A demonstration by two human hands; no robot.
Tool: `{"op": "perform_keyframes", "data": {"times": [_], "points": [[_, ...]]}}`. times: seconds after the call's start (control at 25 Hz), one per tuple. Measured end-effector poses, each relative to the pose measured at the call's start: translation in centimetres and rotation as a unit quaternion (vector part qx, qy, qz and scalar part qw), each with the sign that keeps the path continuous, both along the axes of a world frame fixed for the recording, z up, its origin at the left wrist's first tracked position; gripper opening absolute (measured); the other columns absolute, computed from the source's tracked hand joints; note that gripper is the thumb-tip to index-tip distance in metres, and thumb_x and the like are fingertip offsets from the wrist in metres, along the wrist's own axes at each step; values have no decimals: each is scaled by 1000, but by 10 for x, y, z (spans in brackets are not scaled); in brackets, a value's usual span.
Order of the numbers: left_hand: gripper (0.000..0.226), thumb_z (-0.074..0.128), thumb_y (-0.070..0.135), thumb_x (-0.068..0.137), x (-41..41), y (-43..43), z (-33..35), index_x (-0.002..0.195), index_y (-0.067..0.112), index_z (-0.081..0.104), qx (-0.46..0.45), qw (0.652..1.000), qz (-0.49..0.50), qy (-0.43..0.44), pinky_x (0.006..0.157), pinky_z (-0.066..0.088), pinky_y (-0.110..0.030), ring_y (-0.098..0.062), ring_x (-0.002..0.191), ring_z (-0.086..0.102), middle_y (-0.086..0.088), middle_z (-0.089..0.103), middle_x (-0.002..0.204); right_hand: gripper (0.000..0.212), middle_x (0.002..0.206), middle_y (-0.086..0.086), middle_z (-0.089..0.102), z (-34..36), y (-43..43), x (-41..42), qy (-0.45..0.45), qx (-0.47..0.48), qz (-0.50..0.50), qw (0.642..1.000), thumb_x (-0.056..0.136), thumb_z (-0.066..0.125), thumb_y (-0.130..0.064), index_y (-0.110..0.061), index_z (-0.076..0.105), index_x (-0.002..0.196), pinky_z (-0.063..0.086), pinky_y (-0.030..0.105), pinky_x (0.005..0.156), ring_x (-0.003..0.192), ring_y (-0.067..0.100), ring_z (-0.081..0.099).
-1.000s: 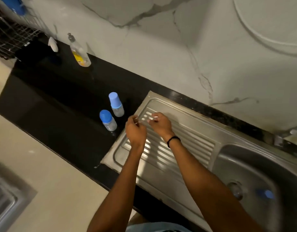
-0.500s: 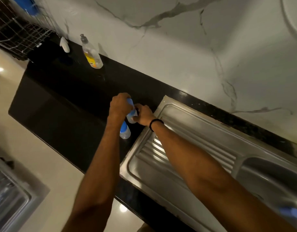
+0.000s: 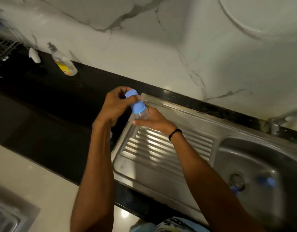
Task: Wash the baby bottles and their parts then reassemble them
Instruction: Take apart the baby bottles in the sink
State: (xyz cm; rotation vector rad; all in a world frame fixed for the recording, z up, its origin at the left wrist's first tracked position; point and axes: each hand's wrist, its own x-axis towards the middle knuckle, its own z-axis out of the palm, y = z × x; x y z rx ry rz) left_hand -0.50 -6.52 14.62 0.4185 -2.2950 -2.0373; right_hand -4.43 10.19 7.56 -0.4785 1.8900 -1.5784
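Nestling in right hand (image 3: 155, 121), seemingly: bottle (image 3: 137, 107).

The single head-worn wide-angle view looks forward and steeply down from close above the front edge of the black countertop (image 3: 43, 104), across the steel drainboard (image 3: 154, 148) and sink basin (image 3: 255, 158), toward the marble wall (image 3: 144, 47).

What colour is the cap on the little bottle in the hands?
Light blue: the cap tops a clear bottle; the head view shows it best.
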Motion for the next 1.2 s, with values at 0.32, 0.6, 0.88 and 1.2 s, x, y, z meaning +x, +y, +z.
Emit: {"op": "perform_keyframes", "data": {"times": [0.32, 0.6, 0.88, 1.2], "points": [[13, 56, 4, 97, 20, 204, -43, 105, 8, 66, 278, 958, -50, -50, 87, 58, -39, -27, 80, 69, -13, 69, 79, 27, 92, 8, 73, -9, 166, 87, -94, 28, -125, 987, 81, 76, -23, -15, 67, 105, 59, 39, 82, 87, 23, 71], [11, 60, 9, 90, 65, 354, -61, 79, 7, 63, 156, 984, 58, -60, 61, 55, -30, -15, 58, 61, -5, 63, 66, 32, 84, -6, 71, -25, 291, 141, 5, 171, -220, 960, 71, 77, -39, -22, 66, 96, 56, 33, 69, 74, 13, 67], [11, 70, 15, 90, 112, 465, -90, 97, 11, 63, 116, 989, 74, -57, 82, 56, -41, -24, 84, 65, -9, 67, 89, 39, 94, -8, 69, -52, 401, 186, 63, 263, -218, 938, 70, 73, -51, -29, 60, 99, 57, 35, 68, 83, 16, 68], [26, 68, 15, 95, 118, 478, -110, 117, 2, 64, 247, 960, -28, -132, 92, 56, -43, -29, 99, 67, -17, 68, 107, 31, 74, -11, 67, -55, 464, 204, 15, 260, -238, 936, 59, 68, -48, -30, 57, 82, 51, 30, 60, 68, 10, 64]]}}
